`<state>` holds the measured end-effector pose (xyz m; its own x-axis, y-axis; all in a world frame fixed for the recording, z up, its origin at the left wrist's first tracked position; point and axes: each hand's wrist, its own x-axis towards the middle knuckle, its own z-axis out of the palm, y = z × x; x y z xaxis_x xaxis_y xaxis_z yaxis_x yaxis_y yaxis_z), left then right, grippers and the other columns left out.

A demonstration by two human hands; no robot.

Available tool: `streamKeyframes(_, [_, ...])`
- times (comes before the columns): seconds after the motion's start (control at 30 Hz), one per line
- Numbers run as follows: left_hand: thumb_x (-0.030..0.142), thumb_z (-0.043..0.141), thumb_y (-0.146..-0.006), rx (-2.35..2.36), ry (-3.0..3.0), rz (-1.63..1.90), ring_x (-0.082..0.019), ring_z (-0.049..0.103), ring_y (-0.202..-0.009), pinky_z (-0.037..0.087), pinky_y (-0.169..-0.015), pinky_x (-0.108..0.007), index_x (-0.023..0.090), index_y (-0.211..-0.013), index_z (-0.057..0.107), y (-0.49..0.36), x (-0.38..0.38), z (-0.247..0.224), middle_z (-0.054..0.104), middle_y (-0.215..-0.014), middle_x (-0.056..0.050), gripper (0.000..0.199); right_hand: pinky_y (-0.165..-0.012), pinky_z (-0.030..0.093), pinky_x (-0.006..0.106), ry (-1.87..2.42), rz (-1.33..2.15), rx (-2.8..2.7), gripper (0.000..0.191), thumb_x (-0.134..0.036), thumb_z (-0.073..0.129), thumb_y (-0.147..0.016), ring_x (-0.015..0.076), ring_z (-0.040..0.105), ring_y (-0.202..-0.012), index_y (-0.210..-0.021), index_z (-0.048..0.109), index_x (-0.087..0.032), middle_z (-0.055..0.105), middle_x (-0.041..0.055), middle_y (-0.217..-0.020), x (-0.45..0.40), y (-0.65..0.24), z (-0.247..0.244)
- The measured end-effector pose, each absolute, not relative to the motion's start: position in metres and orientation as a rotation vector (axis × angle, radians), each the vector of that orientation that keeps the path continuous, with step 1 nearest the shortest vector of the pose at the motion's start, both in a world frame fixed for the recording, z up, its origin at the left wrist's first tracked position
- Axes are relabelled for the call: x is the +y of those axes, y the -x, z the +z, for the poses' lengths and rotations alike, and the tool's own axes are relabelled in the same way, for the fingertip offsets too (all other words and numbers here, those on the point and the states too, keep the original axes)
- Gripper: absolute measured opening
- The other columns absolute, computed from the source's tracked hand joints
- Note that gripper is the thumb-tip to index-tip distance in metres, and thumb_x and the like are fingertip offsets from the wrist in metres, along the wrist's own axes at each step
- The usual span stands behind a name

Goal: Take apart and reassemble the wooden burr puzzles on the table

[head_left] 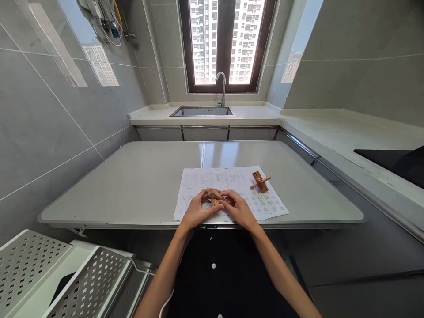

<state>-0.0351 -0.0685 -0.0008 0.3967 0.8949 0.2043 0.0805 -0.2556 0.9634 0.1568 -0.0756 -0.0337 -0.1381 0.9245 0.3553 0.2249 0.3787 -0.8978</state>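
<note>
My left hand (pixel 198 209) and my right hand (pixel 237 208) meet at the near edge of the table, fingers curled round small light-wood puzzle blocks (pixel 213 194). One block lies across another, and fingertips cover parts of them. Beneath both hands is a printed paper sheet (pixel 198 179) with rows of small line drawings. To the right of my right hand, a brown wooden piece with a crossing rod (pixel 260 182) rests on the sheet, apart from the hands.
The pale table (pixel 139 190) has a seam down its middle. Behind it are a sink (pixel 202 111) and a faucet (pixel 222 86) below a window. A white counter (pixel 347 132) runs along the right. Perforated white racks (pixel 29 256) stand at lower left.
</note>
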Motion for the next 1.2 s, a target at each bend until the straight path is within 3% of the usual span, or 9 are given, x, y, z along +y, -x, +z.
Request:
streamKeyframes(0.27, [0.037,0.088,-0.078,0.978,-1.622,1.086,-0.028,0.065,-0.126,0.049,-0.111,-0.045,0.02,-0.129,0.06,0.034,-0.064,-0.009,0.068,-0.136,-0.013,0.061,-0.084,0.055,0.035,1.025,1.072,-1.325,0.042,-0.058,0.066,-0.092,0.0233,0.068,-0.096,-0.109,0.069,-0.02,0.073,0.0077,-0.109,-0.076,-0.157,-0.031])
streamKeyframes(0.57, [0.041,0.086,-0.078,1.188,-1.738,1.099,-0.023,0.067,-0.107,0.051,-0.088,-0.035,0.024,-0.128,0.06,0.034,-0.065,-0.009,0.072,-0.128,-0.008,0.059,-0.07,0.048,0.034,1.432,0.531,-1.183,0.047,-0.065,0.059,-0.092,0.019,0.057,-0.068,-0.096,0.07,-0.019,0.074,0.0065,-0.092,-0.083,-0.15,-0.032])
streamKeyframes(0.83, [0.041,0.086,-0.076,1.16,-1.775,1.062,-0.021,0.068,-0.1,0.053,-0.088,-0.035,0.023,-0.124,0.061,0.03,-0.068,-0.009,0.073,-0.123,-0.007,0.057,-0.074,0.055,0.033,1.307,0.598,-1.178,0.038,-0.059,0.062,-0.094,0.0229,0.072,-0.073,-0.099,0.067,-0.022,0.076,0.0046,-0.082,-0.087,-0.147,-0.029])
streamKeyframes(1.0, [0.045,0.087,-0.074,1.179,-1.792,0.979,-0.019,0.07,-0.087,0.056,-0.089,-0.037,0.023,-0.124,0.062,0.03,-0.071,-0.006,0.075,-0.118,-0.006,0.06,-0.073,0.06,0.035,1.268,0.71,-1.24,0.039,-0.06,0.062,-0.093,0.0255,0.076,-0.08,-0.102,0.068,-0.023,0.079,0.0066,-0.089,-0.084,-0.147,-0.029])
streamKeyframes(1.2, [0.045,0.087,-0.074,1.152,-1.824,0.961,-0.022,0.071,-0.093,0.057,-0.09,-0.037,0.024,-0.123,0.062,0.031,-0.071,-0.006,0.077,-0.113,-0.005,0.059,-0.074,0.063,0.035,1.19,0.784,-1.236,0.041,-0.061,0.062,-0.093,0.0264,0.076,-0.091,-0.104,0.067,-0.022,0.078,0.0099,-0.102,-0.082,-0.147,-0.031])
